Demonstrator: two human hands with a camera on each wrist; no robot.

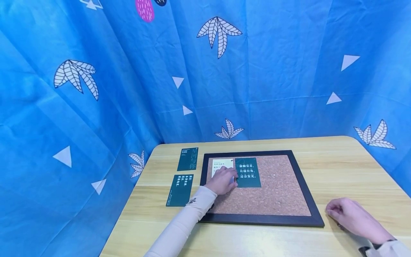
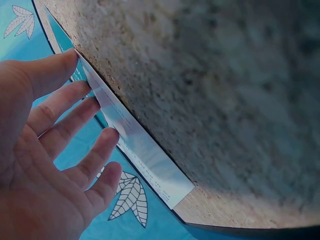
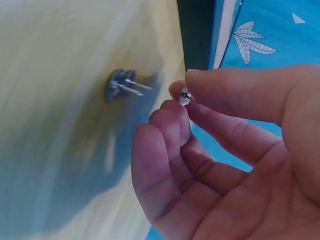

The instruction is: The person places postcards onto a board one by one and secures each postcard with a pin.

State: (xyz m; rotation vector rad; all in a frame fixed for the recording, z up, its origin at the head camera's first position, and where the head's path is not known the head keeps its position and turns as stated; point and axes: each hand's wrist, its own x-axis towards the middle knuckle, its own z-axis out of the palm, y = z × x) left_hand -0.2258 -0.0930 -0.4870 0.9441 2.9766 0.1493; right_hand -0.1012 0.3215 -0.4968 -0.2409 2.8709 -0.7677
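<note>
My left hand [image 1: 221, 180] rests over a pale card [image 1: 222, 163] on the framed corkboard [image 1: 276, 196]. In the left wrist view, its thumb and loosely bent fingertips touch that card [image 2: 140, 145]. A dark green card with white writing [image 1: 249, 174] lies just right of it on the cork. Beyond the board's right edge, my right hand [image 1: 354, 219] is over the table. Seen from the right wrist, its thumb and index finger pinch a thumbtack [image 3: 185, 96] with a shiny round head. More thumbtacks [image 3: 120, 85] lie on the tabletop close by, points sticking out.
Two more dark green cards, an upper one [image 1: 187, 159] and a lower one [image 1: 179, 191], lie on the wooden table [image 1: 346, 171] left of the board. A blue patterned curtain [image 1: 273, 71] hangs behind the table and along its sides.
</note>
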